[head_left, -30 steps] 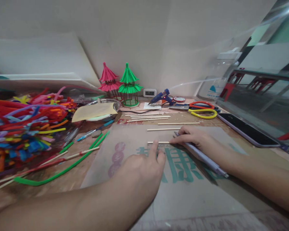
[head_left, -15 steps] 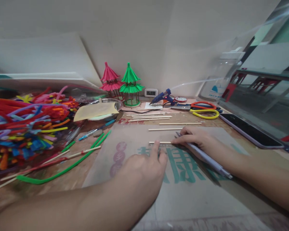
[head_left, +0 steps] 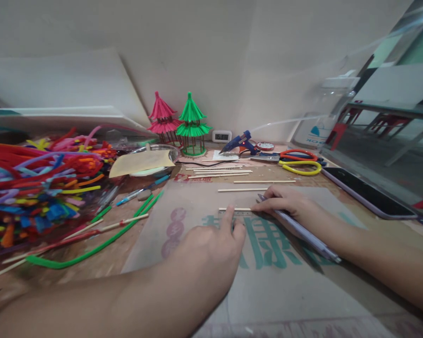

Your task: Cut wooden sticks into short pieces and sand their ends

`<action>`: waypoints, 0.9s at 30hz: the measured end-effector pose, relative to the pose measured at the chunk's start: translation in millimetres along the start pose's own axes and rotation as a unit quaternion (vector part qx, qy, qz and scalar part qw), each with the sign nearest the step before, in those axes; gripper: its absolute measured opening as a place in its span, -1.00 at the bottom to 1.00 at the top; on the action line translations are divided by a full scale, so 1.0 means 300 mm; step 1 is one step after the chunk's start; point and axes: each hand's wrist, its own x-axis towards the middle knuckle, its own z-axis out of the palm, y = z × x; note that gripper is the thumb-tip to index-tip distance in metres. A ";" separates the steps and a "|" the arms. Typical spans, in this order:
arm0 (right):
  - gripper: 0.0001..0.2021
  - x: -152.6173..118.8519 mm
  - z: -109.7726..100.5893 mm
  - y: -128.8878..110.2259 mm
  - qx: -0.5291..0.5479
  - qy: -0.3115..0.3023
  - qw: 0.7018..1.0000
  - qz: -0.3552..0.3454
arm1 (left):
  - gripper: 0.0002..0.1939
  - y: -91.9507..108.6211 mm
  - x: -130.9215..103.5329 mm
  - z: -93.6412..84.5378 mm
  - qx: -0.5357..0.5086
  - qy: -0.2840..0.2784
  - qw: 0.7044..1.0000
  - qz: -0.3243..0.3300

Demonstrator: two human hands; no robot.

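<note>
My left hand (head_left: 211,249) rests low over the sheet, its index fingertip holding a thin wooden stick (head_left: 242,209) down while the other fingers are curled in. Along the near side of that stick lies a narrow strip with fine marks, apparently a ruler (head_left: 245,213), mostly covered by my hands. A pale purple pen (head_left: 303,234) is in my right hand (head_left: 296,206), its tip pointing up and left. The fingertips of this hand touch the stick's right end. Just beyond are a second stick (head_left: 241,190) and a third stick (head_left: 264,181).
Several sticks (head_left: 220,172) lie farther back, near a blue glue gun (head_left: 241,142) and yellow-and-orange-handled scissors (head_left: 301,167). A phone (head_left: 368,192) is at right. Coloured pipe cleaners (head_left: 42,188) are heaped at left. Pink (head_left: 163,117) and green (head_left: 192,124) pagoda models stand by the wall.
Both hands keep their places at the stick, and the pen stays in my right hand. The whole view has shifted only very slightly.
</note>
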 end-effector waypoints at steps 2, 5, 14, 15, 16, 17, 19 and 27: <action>-0.71 -0.001 0.000 0.002 -0.003 -0.002 1.000 -0.005 | -0.38 -0.001 0.006 -0.003 0.002 -0.007 1.000 -0.004; -0.72 0.000 -0.008 -0.001 -0.002 -0.014 1.000 0.003 | -0.32 -0.001 0.012 -0.010 0.016 -0.021 1.000 -0.002; -0.75 0.003 -0.014 -0.017 0.005 -0.012 1.000 0.017 | -0.34 -0.008 0.010 -0.020 0.009 -0.036 0.999 -0.010; -0.75 0.002 -0.012 -0.015 0.003 -0.013 1.000 0.018 | -0.34 -0.008 0.010 -0.020 0.004 -0.037 0.999 -0.013; -0.75 0.001 -0.011 -0.012 0.002 -0.013 1.000 0.017 | -0.34 -0.008 0.010 -0.021 -0.001 -0.037 0.999 -0.016; -0.75 0.000 -0.010 -0.010 0.002 -0.015 1.000 0.015 | -0.35 -0.008 0.010 -0.022 -0.005 -0.036 0.999 -0.020; -0.75 -0.002 -0.009 -0.006 0.001 -0.017 1.000 0.009 | -0.36 -0.009 0.012 -0.025 -0.010 -0.036 0.999 -0.023; -0.74 0.001 -0.013 -0.005 0.001 -0.026 1.000 0.014 | -0.37 -0.015 0.024 -0.042 -0.034 -0.066 0.997 -0.037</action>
